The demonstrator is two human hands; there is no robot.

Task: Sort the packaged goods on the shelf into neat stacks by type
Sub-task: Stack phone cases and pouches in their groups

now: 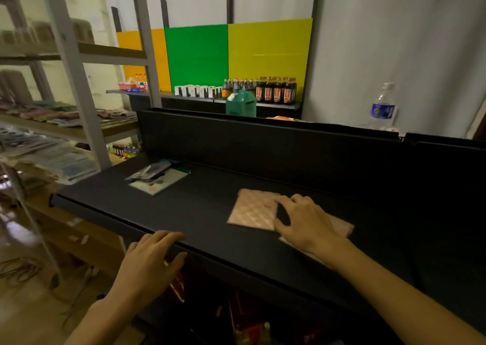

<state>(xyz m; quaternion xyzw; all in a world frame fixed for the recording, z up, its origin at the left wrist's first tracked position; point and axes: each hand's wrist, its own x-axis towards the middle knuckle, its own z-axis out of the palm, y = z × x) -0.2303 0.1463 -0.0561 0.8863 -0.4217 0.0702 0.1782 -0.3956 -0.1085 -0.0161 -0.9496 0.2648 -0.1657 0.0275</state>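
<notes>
A black shelf [205,213] runs across the middle of the head view. On it lies a pink quilted-pattern packet [252,210], with more pink packets [342,226] under and beside my right hand [305,223]. That hand rests on the pink packets, fingers spread and curled over the top packet's right edge. My left hand [152,255] grips the shelf's front lip and holds no goods. At the shelf's far left sits a small pile: a silver foil pouch [150,172] on a flat pale packet [160,182].
A grey metal rack [76,63] with flat packets stands to the left. Behind the shelf are dark sauce bottles [276,90], small white boxes [197,91], a green container [240,105] and a water bottle [382,107]. Red packages [178,286] show below the shelf.
</notes>
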